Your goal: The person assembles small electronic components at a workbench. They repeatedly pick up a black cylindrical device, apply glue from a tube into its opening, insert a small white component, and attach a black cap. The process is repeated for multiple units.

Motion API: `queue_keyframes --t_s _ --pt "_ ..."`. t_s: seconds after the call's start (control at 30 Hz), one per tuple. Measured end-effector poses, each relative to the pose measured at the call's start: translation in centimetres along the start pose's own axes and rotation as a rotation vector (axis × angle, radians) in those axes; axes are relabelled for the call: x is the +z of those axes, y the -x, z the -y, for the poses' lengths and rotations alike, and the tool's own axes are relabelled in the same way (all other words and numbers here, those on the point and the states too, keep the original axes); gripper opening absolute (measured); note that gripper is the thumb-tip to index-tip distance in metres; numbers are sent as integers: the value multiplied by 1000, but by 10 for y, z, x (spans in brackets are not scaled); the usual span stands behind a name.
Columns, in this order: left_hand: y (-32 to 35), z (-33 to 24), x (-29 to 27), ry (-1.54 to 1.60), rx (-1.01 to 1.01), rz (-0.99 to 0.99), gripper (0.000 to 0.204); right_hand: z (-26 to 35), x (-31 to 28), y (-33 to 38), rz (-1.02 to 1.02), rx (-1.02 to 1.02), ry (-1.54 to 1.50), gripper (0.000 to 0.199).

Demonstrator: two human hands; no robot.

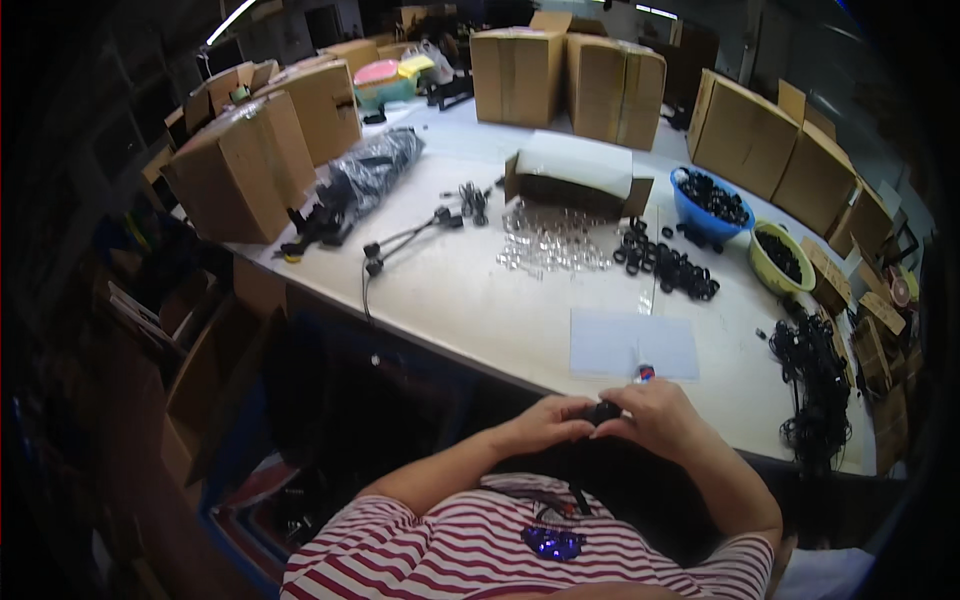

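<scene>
Left hand [545,422] and right hand [655,415] meet at the near edge of the table [470,300], and we find both closed around one small black part [603,411]. Fingers cover most of that part, so we cannot make out its shape; a dark cord seems to hang from it toward the striped shirt [480,550], though we cannot confirm the join.

Proceeding left to right, we note a row of cardboard boxes [245,165] on the left of the table, flaps shut, contents not visible. Beside them lies a clear bag [375,170] of dark pieces that we cannot identify. Black stemmed assemblies [410,238] lie loose nearby. At centre, an open carton [575,180] shows only a white sheet over its top; below it spreads a heap of clear small pieces [550,245]. Black rings [665,265] lie scattered to the right of that heap. A white sheet [630,345] lies just beyond the hands, with a small red and blue item at its near edge, partly hidden by the right hand.

Further right, a blue bowl [690,215] holds black rings, and a yellow-green bowl [765,270] holds more dark parts. A tangle of black cords [815,385] lies at the right edge, distorted by the lens.
</scene>
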State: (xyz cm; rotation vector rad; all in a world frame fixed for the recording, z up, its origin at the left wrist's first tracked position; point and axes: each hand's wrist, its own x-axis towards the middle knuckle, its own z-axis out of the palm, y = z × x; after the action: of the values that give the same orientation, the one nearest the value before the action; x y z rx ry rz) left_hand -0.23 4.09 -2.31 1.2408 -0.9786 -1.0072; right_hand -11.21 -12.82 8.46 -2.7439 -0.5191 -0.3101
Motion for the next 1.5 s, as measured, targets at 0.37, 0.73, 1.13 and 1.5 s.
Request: queue_keyframes --t_s 0.37,0.73,1.13,1.5 --pt "1 -5 15 63 13 0 27 -11 16 19 -19 70 -153 41" --pt "-7 6 15 -124 52 -50 25 -17 25 25 59 297 -109 43" --pt "-9 14 17 -5 164 -80 26 -11 22 19 -76 157 -221 37" --pt "-7 16 18 44 151 -123 23 -10 24 18 -77 226 -225 34"
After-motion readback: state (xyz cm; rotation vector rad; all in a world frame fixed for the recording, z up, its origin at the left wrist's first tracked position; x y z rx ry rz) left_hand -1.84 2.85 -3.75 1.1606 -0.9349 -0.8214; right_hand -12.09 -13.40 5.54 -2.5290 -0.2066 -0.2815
